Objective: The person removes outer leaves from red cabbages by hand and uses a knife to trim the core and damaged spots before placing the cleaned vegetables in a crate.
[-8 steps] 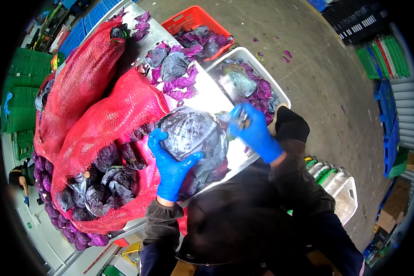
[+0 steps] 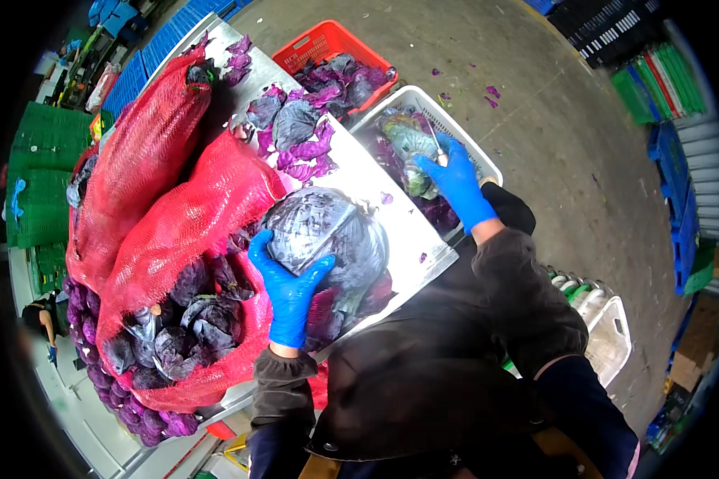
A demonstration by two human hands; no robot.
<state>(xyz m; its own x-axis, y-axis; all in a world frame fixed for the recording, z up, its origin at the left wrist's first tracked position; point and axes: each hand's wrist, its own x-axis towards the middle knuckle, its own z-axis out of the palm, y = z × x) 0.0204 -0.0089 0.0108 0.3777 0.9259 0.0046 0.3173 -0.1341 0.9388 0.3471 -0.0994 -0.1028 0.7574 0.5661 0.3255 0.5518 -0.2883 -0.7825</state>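
Head view: a grey concrete floor is seen beyond the work area. A long, pale, smooth tabletop is set diagonally across it. Two bulky red mesh sacks are laid side by side on the left part of the tabletop: a filled red mesh sack farther off, and an opened red mesh sack nearer, in whose mouth several dark purple cabbages are exposed. Beside the tabletop's right edge, a red plastic crate and a white plastic crate are noted, both partly filled with loose leaves.

One large, round, veined purple cabbage is placed on the tabletop, just right of the opened sack's mouth. Its left side is touched by the blue-gloved left hand, thumb and fingers spread apart against it. The blue-gloved right hand is held over the white crate, well apart from the cabbage, its fingers closed on a thin knife with a pale handle. Whether the leaves beneath are touched by it cannot be told. Curled purple leaves are heaped on the tabletop beyond the cabbage; small purple scraps are scattered on the floor.
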